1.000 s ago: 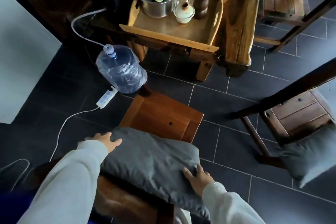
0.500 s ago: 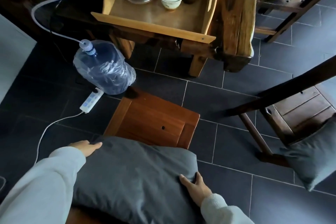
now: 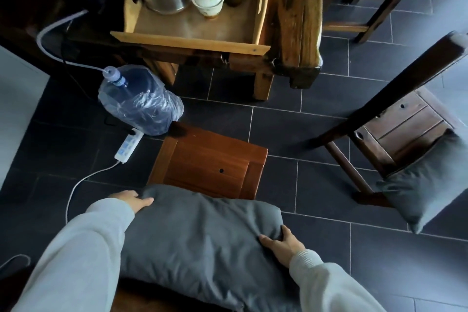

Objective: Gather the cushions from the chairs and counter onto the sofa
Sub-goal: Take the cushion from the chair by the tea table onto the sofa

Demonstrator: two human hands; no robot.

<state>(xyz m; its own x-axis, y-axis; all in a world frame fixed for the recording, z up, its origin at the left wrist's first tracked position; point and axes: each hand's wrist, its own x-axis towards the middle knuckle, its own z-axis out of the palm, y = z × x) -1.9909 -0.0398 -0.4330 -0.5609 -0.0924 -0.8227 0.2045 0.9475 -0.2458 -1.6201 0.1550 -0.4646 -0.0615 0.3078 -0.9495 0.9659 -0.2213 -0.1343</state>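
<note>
A grey cushion (image 3: 202, 243) fills the lower middle of the head view, lifted in front of me over a reddish wooden stool (image 3: 210, 162). My left hand (image 3: 131, 201) grips its far left corner, and my right hand (image 3: 282, 244) clutches its right edge, fingers pressed into the fabric. A second grey cushion (image 3: 425, 180) lies on the seat of a dark wooden chair (image 3: 402, 121) at the right, hanging over the front edge. The sofa is out of view.
A large water bottle (image 3: 139, 106) with a hose stands on the tiled floor beside a power strip (image 3: 128, 144) and its white cable. Behind it a wooden tray (image 3: 192, 30) holds a steel pot and glass jars. A thick wooden table leg (image 3: 298, 20) rises at centre top.
The cushion has come up off the chair seat below me and now hangs in both hands. The view has tilted down and closer to the floor.
</note>
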